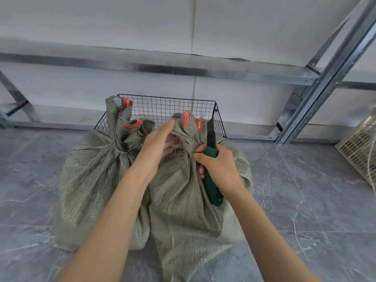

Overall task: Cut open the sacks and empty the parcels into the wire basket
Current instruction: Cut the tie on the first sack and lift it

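Two grey-green woven sacks with red stripes at their mouths stand tied shut on the floor. The left sack [93, 176] is untouched. My left hand [157, 146] grips the bunched neck of the right sack [183, 200] just below its mouth. My right hand [218, 169] holds a green utility knife [211, 171] upright beside that neck, with the blade pointing up along the sack's right side. A black wire basket [168, 106] stands right behind both sacks; its inside is mostly hidden by them.
A galvanised metal shelf frame [325, 82] runs along the white wall behind the basket, with a slanted upright at the right. A beige plastic crate [360, 147] lies at the right edge. The floor is grey marble-look tile [305, 200].
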